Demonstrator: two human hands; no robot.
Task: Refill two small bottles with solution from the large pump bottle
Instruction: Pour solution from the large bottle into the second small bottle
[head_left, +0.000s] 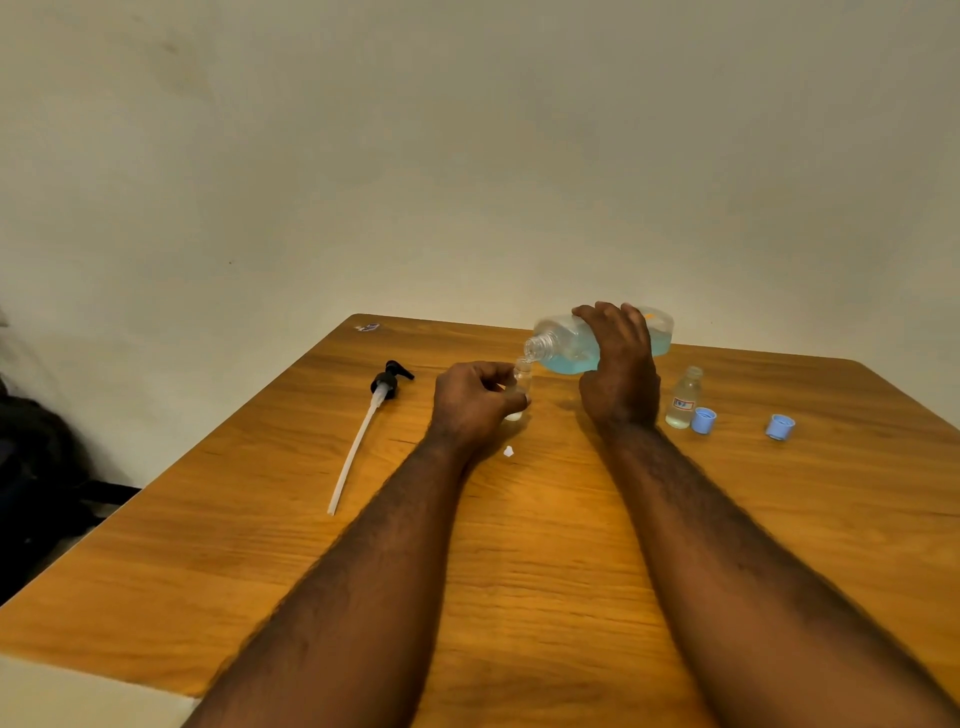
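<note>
Toward the far side of the wooden table, the right hand wraps its fingers over the large bottle. It's tipped on its side, blue liquid inside, open neck pointing left just above the small bottle. The left hand curls around that small bottle, holding it upright. Right of the hands stands the second small bottle, uncapped, a blue cap just beside it and the other cap farther right. The pump head lies at the left.
</note>
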